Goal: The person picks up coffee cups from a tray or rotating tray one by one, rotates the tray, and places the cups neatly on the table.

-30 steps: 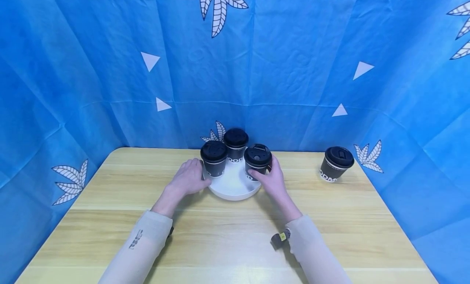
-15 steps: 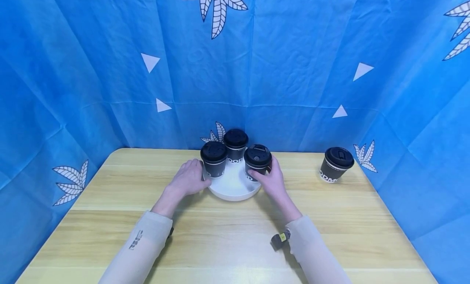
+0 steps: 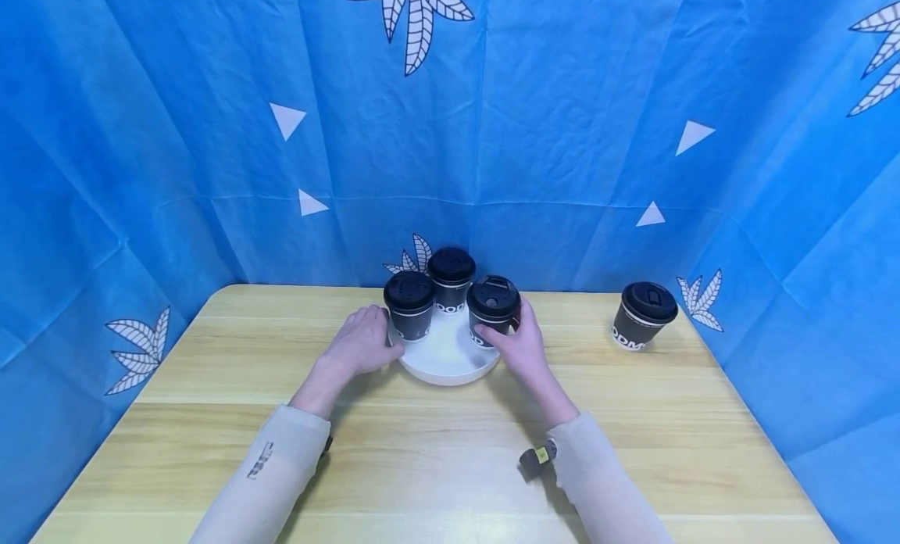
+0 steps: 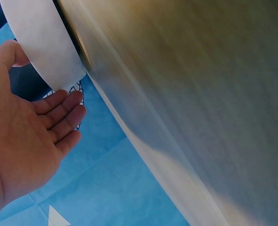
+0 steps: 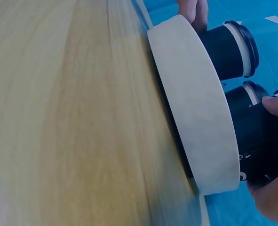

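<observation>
Clearly, the right hand (image 3: 522,347) grips the right cup (image 3: 494,303), thumb across the near side and fingers around the far right side. That cup is on the right part of the white round stand (image 3: 448,366), its long axis upright, black lid facing up and narrower base down. The raised bit on its lid lies toward the blue cloth (image 3: 562,137), and some of its white lettering faces the person, low on the near side. The right wrist view is turned, so there the cup's axis runs sideways, base toward the stand and lid toward the right edge. The left hand (image 3: 360,342) is loosely open at the left of the stand, its thumb at the rim and its fingers slightly bent, not wrapped around a cup. The stand lies level on the wooden table (image 3: 422,466), its flat top up. Two more lidded cups share it, both upright: the left cup (image 3: 411,303) near the left hand, and the back cup (image 3: 451,277) behind and between the other two. Well apart to the right, the fourth cup (image 3: 643,316) stands base down on the table, its lettering toward the person.
</observation>
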`<state>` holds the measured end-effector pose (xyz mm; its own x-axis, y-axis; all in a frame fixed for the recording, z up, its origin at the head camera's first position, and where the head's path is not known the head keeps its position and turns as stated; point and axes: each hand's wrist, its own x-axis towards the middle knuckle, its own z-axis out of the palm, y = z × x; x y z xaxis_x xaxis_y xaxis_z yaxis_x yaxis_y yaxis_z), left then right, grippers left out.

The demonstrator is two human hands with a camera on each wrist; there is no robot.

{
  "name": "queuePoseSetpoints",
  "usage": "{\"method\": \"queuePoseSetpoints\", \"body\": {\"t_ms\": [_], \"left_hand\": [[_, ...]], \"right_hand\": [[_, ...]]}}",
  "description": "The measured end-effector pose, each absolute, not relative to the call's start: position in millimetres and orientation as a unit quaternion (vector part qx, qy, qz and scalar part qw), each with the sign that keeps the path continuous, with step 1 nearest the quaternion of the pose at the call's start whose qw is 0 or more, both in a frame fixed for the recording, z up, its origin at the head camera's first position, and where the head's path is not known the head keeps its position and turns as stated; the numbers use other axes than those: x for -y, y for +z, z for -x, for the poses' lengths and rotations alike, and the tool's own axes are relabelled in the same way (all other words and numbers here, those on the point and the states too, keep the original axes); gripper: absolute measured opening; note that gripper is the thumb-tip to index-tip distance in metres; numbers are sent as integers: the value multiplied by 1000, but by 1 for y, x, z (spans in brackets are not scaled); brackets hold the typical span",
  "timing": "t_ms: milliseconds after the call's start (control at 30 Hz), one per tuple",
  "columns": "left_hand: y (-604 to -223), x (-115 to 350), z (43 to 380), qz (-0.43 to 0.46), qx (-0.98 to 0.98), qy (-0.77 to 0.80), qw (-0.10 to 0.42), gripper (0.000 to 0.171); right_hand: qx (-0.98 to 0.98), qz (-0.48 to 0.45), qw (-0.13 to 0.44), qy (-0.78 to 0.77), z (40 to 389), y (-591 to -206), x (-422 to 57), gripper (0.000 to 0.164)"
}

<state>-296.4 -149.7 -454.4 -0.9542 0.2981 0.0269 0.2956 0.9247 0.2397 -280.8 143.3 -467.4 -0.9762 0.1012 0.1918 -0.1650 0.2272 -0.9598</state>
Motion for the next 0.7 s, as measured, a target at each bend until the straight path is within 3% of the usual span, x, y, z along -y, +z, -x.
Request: {"method": "queuePoseSetpoints", "body": {"t_ms": [700], "left_hand": [[-455, 150, 297, -154, -981, 120, -1, 63]], "right_hand": [[777, -37, 132, 615, 274, -450, -143, 88]]}}
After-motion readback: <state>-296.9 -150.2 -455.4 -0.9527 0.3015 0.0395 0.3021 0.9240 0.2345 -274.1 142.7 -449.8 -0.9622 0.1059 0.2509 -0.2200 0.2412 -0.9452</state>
